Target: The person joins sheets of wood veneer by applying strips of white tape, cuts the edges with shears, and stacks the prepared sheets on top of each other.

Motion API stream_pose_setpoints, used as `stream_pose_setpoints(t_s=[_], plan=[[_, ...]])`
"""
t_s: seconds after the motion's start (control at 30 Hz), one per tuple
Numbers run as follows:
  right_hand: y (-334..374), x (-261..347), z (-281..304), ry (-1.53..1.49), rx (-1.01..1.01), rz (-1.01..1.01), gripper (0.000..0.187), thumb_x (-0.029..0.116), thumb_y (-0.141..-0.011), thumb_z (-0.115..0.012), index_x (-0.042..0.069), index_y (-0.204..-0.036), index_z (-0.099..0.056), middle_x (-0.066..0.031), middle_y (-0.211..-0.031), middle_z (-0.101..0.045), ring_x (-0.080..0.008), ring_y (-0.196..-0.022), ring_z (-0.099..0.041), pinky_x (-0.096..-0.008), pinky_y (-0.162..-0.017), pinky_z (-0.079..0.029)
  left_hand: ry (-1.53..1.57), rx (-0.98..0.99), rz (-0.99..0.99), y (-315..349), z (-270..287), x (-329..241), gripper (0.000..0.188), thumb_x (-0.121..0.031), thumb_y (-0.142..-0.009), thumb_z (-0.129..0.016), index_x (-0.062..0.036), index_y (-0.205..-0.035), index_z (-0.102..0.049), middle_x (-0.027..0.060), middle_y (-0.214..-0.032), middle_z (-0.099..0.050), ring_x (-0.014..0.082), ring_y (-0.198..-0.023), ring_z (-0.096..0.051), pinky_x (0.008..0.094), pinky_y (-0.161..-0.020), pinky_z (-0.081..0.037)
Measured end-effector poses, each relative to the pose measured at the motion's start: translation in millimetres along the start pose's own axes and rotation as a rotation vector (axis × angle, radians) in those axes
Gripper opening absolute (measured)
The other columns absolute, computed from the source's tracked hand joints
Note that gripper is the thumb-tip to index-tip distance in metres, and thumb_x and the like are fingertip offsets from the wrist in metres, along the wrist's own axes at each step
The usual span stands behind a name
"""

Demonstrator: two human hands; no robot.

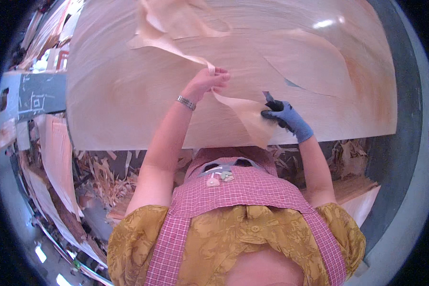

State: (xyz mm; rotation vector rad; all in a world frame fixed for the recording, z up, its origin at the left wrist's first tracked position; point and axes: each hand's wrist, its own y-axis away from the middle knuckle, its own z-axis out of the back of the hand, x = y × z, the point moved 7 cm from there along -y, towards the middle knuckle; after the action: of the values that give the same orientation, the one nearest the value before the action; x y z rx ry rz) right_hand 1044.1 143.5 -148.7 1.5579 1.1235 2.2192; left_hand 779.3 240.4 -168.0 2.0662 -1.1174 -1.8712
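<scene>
My bare left hand (209,82), with a metal band at the wrist, pinches a narrow, twisted veneer strip (186,56) above the large veneer sheet (143,105). Below that hand the strip widens into a loose veneer piece (250,117), which hangs toward the sheet's near edge. My right hand (286,117), in a blue and black glove, is closed on a small flat-bladed tool (267,96), its blade pointing away from me. Its fingers lie at the right edge of the loose piece; whether they grip it too, I cannot tell.
A crumpled veneer piece (176,21) lies at the far side of the sheet. A curved torn edge (295,85) shows a dark gap at right. Veneer scraps (109,181) litter the space below the table, and long veneer sheets (57,162) stand at left.
</scene>
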Motion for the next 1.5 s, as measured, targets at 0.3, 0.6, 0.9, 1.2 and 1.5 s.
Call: stream_pose_setpoints(t_s=[0.3, 0.6, 0.9, 1.2, 1.5], plan=[[-29.3, -28.3, 184.8, 0.552, -0.252, 0.268, 0.048, 0.043, -0.082, -0.073, 0.002, -0.106, -0.07, -0.0105, -0.087, -0.071, -0.0228, -0.077, -0.065, -0.036, -0.071, -0.051, 0.202, -0.267, -0.03, -73.1, -98.1, 4.4, 0.03, -0.019, -0.086, -0.074, -0.0018, -0.106, -0.06, 0.0073, -0.098, -0.066, 0.0159, -0.082, -0.067, 0.0274, -0.067, -0.056], [-29.6, -27.0, 202.2, 0.889, -0.279, 0.294, 0.05, 0.055, -0.08, -0.068, 0.008, -0.096, -0.067, -0.0178, -0.098, -0.068, -0.0338, -0.093, -0.065, -0.0445, -0.079, -0.051, 0.108, -0.624, -0.068, -90.2, -114.2, 26.0, 0.017, -0.009, -0.086, -0.07, -0.0002, -0.097, -0.06, 0.007, -0.086, -0.066, 0.0158, -0.072, -0.066, 0.0284, -0.06, -0.057], [-20.4, -61.7, 215.1, 0.958, -0.33, 0.247, 0.044, 0.052, -0.084, -0.065, 0.009, -0.094, -0.062, -0.0157, -0.092, -0.066, -0.0342, -0.087, -0.065, -0.0455, -0.074, -0.05, -0.024, -0.697, -0.162, -113.8, -121.6, 16.0, 0.012, -0.006, -0.084, -0.069, -0.0001, -0.087, -0.059, 0.0066, -0.076, -0.066, 0.0127, -0.063, -0.064, 0.0257, -0.053, -0.052], [2.3, -55.8, 226.1, 0.865, -0.471, 0.192, 0.039, 0.044, -0.088, -0.064, 0.008, -0.099, -0.058, -0.0183, -0.094, -0.063, -0.0364, -0.087, -0.064, -0.0473, -0.071, -0.05, -0.02, -0.686, -0.126, -122.6, -126.9, 11.4, 0.013, -0.006, -0.084, -0.069, -0.0007, -0.091, -0.059, 0.0053, -0.077, -0.065, 0.0115, -0.062, -0.061, 0.0251, -0.051, -0.049], [-25.4, -29.6, 152.5, 0.867, -0.303, 0.345, 0.02, 0.027, -0.099, -0.049, 0.008, -0.107, -0.05, -0.0187, -0.082, -0.067, -0.0411, -0.071, -0.065, -0.0515, -0.059, -0.048, -0.112, -0.695, -0.167, -126.4, -128.5, 12.5, 0.014, -0.008, -0.083, -0.07, -0.0007, -0.089, -0.061, 0.0039, -0.077, -0.065, 0.0103, -0.063, -0.06, 0.0243, -0.053, -0.049]])
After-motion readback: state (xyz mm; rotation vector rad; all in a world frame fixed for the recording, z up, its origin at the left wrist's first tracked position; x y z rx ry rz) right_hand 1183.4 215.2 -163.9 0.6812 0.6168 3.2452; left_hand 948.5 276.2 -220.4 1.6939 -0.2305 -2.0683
